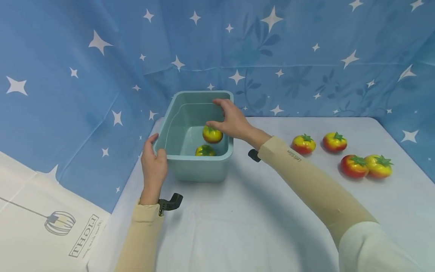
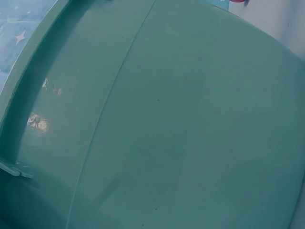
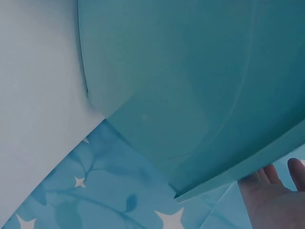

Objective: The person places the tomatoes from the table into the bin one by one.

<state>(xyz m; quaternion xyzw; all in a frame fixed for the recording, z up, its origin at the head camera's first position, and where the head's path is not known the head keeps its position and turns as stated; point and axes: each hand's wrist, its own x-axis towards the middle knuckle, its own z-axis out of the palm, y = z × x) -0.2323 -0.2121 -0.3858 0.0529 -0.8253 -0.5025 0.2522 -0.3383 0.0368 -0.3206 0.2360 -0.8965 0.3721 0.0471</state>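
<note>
A light teal plastic bin (image 1: 198, 169) stands on the table. At its near left corner my left hand (image 1: 154, 168) grips the rim. My right hand (image 1: 234, 120) is over the right rim, fingers and thumb spread apart. Just below the thumb, a red-and-yellow toy tomato (image 1: 213, 136) is within the bin; whether it touches the bottom, I cannot tell. Another toy tomato (image 1: 205, 150) lies by the near wall, partly hidden. The left wrist view is filled by the bin's outer wall (image 2: 181, 114). In the right wrist view, the right hand (image 3: 274, 202) appears beyond the rim.
Several more toy tomatoes lie on the right of the white table (image 1: 238, 226), among them a red one (image 1: 353, 167) touching a yellow one (image 1: 378, 166). A blue star-patterned curtain (image 1: 299, 90) borders the back and left. Printed pale cloth (image 1: 40, 219) hangs at lower left.
</note>
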